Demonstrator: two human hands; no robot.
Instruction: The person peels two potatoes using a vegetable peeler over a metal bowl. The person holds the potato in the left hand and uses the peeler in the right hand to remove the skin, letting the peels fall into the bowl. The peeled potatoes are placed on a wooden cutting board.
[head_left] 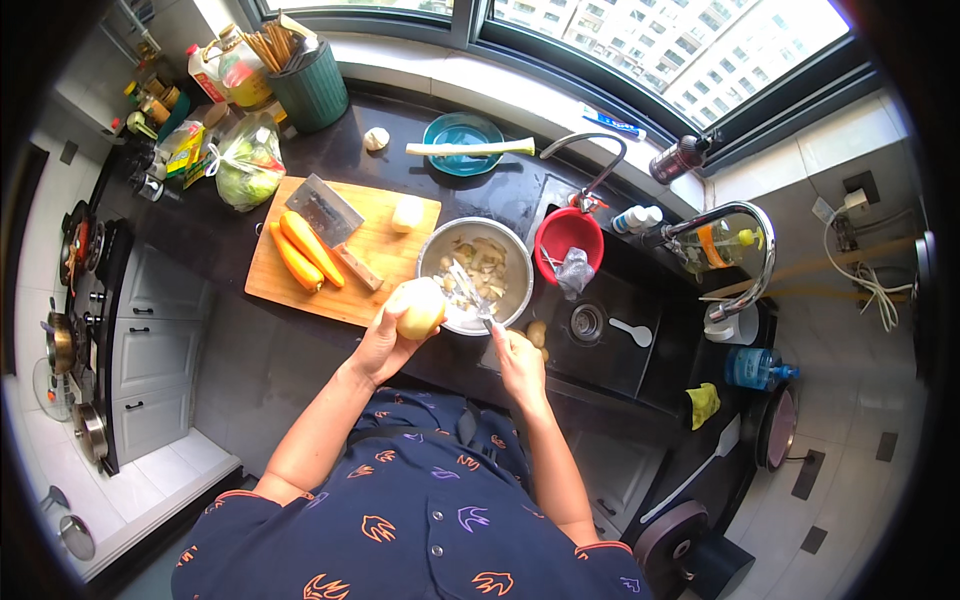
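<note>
My left hand (376, 350) is closed around a yellow, mostly peeled potato (422, 312) at the near left rim of a metal bowl (520, 255). Peelings (485, 255) lie inside the bowl. In my right hand (522, 368) is a metal peeler (487, 321), its end tilted over the bowl; my fingers partly hide its handle. Left of the bowl, a wooden cutting board (385, 210) bears a cleaver (322, 210) with a wooden handle, carrots (305, 250) and a pale peeled piece (407, 213). Small brown potatoes (537, 335) sit by the sink edge beside my right hand.
The dark sink (610, 375) at right holds a white spoon (631, 331); a red basin (590, 238) stands at its far side under the curved tap (765, 245). Behind the bowl are a teal plate (440, 135) with a long pale stalk (485, 148) and a garlic bulb (376, 138).
</note>
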